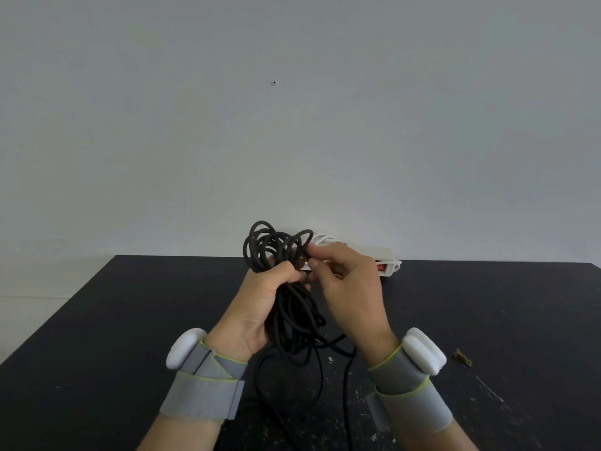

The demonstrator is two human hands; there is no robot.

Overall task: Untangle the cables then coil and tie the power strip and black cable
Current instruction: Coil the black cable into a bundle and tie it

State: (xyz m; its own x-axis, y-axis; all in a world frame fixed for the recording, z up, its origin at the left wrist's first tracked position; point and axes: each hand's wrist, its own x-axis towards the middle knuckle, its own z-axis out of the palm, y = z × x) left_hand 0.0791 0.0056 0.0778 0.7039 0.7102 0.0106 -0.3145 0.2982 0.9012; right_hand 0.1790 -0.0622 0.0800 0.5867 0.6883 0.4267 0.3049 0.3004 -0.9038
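Note:
A bundle of black cable (276, 249) stands up in loops above the black table (487, 320). My left hand (260, 307) grips the bundle round its middle, and loose cable hangs from it down to the table near the front edge. My right hand (348, 281) pinches a strand of the black cable at the bundle's right side. Behind my right hand lies the white power strip (387, 260) with a red switch, its white cord coiled at its left end and mostly hidden.
A small brown scrap (461, 358) lies on the table at the right. A plain grey wall rises just behind the table's far edge. Both wrists wear grey straps with white pods.

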